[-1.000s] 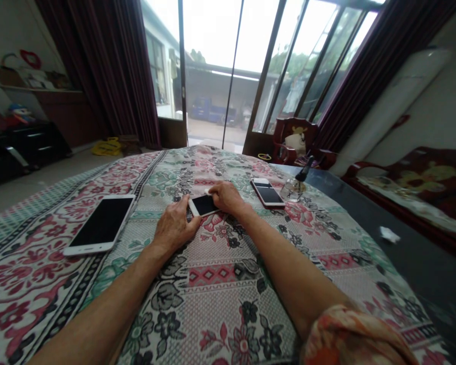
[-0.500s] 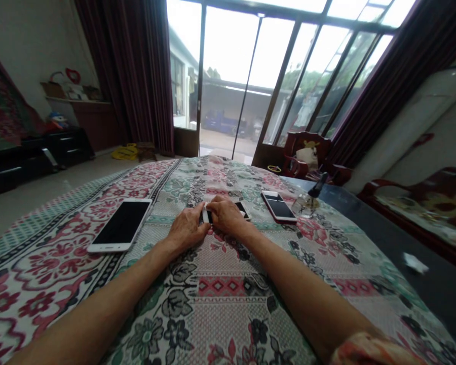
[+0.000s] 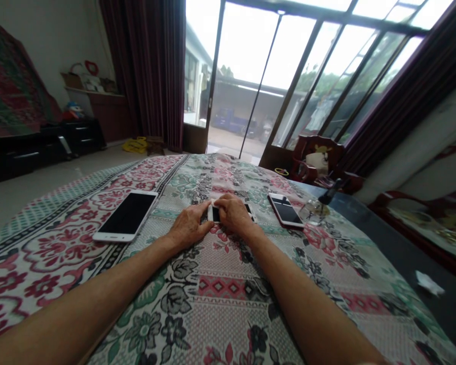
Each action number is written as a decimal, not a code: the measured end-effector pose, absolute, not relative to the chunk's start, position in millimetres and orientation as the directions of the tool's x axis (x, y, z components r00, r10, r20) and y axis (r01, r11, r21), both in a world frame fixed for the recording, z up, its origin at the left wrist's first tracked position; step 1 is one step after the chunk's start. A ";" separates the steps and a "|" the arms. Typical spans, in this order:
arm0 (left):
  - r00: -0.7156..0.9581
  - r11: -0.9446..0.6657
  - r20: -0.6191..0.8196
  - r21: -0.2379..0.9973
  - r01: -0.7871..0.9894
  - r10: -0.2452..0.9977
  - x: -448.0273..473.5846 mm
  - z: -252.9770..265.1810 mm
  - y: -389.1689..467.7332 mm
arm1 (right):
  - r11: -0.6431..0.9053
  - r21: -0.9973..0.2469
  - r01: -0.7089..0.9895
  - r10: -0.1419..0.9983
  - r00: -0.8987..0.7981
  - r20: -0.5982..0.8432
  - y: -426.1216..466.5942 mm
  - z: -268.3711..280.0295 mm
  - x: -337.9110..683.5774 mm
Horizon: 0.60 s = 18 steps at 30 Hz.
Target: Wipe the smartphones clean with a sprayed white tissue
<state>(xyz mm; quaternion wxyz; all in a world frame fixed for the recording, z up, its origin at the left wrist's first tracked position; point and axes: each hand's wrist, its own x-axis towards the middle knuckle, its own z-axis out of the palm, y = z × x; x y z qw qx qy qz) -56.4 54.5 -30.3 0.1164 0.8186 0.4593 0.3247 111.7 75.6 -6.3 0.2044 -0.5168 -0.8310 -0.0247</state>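
A white smartphone (image 3: 215, 215) with a black screen lies crosswise on the patterned tablecloth (image 3: 228, 258), in front of me. My left hand (image 3: 190, 225) grips its left end, thumb at the near edge and fingers at the far edge. Over the middle of this phone lies my right hand (image 3: 231, 213), its fingers curled and bunched near the left end. What these fingertips pinch, if anything, is too small and covered to make out. A larger white phone (image 3: 126, 217) rests screen up on the left. Another phone (image 3: 286, 209) with a pale front lies on the right.
Beyond the right phone stands a clear glass object (image 3: 313, 212) with a dark item (image 3: 330, 191) near it. A crumpled white tissue (image 3: 429, 283) lies on the dark surface at right. A wooden chair (image 3: 317, 157) and a glass door (image 3: 247, 86) are beyond the table.
The view has shifted, so the scene sits farther right. My right hand has slid slightly along the phone, and more of the phone's left end shows between my hands.
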 end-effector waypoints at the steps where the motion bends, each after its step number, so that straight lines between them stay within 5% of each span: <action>1: 0.371 -0.554 0.425 0.489 0.674 0.826 -56.6 -29.4 54.3 | 0.432 -0.167 0.886 0.864 -0.354 0.357 77.2 -5.1 115.6; 10: 0.364 -0.540 0.411 0.494 0.681 0.836 -57.0 -27.6 54.2 | -0.008 -0.100 0.995 0.952 0.038 0.302 81.1 2.4 154.4; 18: 0.334 -0.496 0.383 0.496 0.712 0.861 -56.6 -28.2 55.1 | 0.179 -0.016 0.984 0.941 -0.166 0.295 61.8 3.0 116.2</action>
